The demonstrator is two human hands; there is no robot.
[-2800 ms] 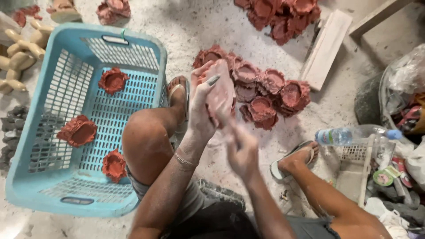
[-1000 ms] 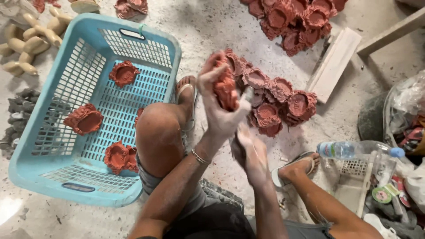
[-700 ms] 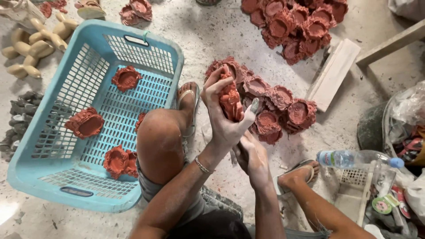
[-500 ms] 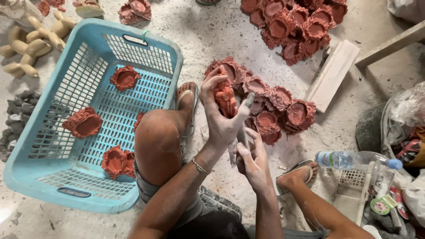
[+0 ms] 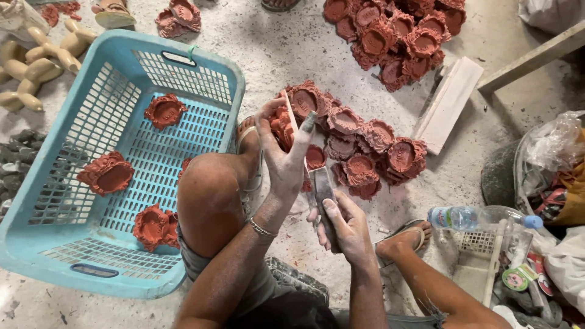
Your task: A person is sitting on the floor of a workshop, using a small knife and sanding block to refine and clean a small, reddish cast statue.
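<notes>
My left hand holds a red clay piece upright above my left knee, with the fingers spread along its back. Just below it, my right hand grips a flat grey blade that points up toward the piece. A pile of red clay pieces lies on the floor right behind both hands. To my left stands a blue plastic basket with several clay pieces in it.
A second heap of clay pieces lies at the far right, beside a white wooden block. A plastic water bottle, bags and small items crowd the right side. Pale bone-shaped figures lie at the far left.
My left hand turned the clay piece and lowered it slightly. My right hand dropped below it and now shows the grey blade.
</notes>
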